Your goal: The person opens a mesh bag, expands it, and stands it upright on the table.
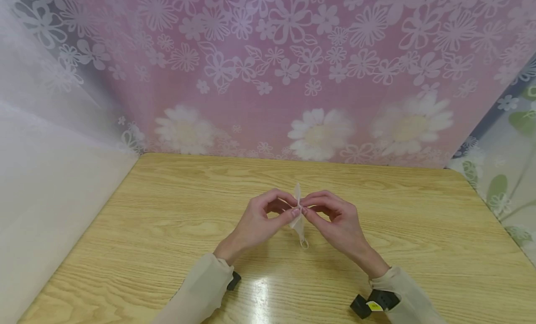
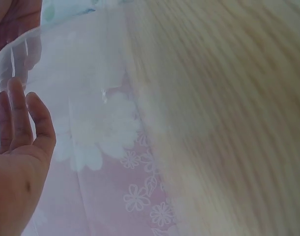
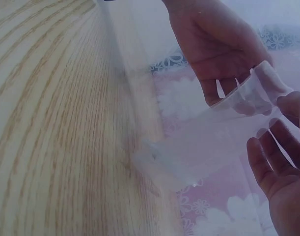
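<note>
A small translucent, frosted pouch (image 1: 298,225) hangs edge-on between my two hands, over the middle of the table. My left hand (image 1: 256,221) pinches it from the left with thumb and fingertips. From the right, my right hand (image 1: 340,218) pinches the same spot, the fingertips of both hands meeting at its upper part. A small pale ring or loop (image 1: 304,248) dangles at the pouch's near end. The right wrist view shows the flat, see-through body of the pouch (image 3: 208,142) stretching away from the fingers. Other fingers of my right hand (image 3: 287,191) spread loosely behind it.
The wood-grain table (image 1: 167,212) runs back to a pink flowered curtain (image 1: 259,73). A pale sheet (image 1: 54,142) borders the left side, a leaf-patterned cloth (image 1: 498,184) the right. Black wrist devices (image 1: 378,300) sit at my cuffs.
</note>
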### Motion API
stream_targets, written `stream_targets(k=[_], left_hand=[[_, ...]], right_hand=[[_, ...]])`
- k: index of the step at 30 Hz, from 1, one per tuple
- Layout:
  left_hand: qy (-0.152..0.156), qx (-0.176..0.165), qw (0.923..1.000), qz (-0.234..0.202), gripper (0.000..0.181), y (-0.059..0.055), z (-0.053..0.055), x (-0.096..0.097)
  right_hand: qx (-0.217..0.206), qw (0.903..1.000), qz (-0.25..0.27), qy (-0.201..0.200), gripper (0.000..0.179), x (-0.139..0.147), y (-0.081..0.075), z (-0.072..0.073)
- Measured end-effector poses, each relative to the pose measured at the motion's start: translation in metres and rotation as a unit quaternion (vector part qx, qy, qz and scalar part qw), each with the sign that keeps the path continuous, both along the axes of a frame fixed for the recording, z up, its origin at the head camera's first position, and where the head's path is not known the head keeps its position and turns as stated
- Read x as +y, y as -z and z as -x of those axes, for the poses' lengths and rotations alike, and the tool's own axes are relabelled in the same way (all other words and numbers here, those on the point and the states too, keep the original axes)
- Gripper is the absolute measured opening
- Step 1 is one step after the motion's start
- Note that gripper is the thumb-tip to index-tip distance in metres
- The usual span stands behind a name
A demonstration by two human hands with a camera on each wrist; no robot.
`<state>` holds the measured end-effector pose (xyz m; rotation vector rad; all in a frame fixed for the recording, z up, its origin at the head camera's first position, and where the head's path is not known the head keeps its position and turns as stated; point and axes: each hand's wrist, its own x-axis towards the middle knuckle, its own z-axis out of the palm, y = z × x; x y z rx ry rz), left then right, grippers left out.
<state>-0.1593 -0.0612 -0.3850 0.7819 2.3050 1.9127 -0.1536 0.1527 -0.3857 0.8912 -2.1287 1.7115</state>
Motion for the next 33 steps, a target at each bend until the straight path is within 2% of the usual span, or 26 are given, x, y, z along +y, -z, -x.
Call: stream_targets(k=[8, 11, 22, 28, 33], left_hand=[[-0.024, 0.036, 0.999, -0.008, 0.012, 0.0011, 0.0012, 0.0031], [-0.031, 0.04, 0.9987, -0.006, 0.011, 0.0015, 0.0018, 0.0038], [-0.031, 0.022, 0.999, -0.025, 0.008, 0.0016, 0.0024, 0.0024], [-0.032, 0.024, 0.9989, -0.026, 0.007, 0.0005, 0.003, 0.0029], [-0.04, -0.014, 0.9988, -0.025, 0.009, 0.0, 0.0023, 0.0026]], right_hand=[[0.016, 0.9998, 0.01, -0.009, 0.02, 0.0006, 0.002, 0.0019], [0.016, 0.9998, 0.008, -0.007, 0.02, 0.0008, 0.0017, 0.0022], [0.054, 0.9979, -0.006, 0.035, 0.024, 0.0017, -0.0019, 0.0026], [0.043, 0.9981, 0.003, 0.045, 0.024, 0.0031, -0.0025, 0.0008], [0.022, 0.9988, 0.009, 0.043, 0.023, 0.0043, 0.0008, 0.0]])
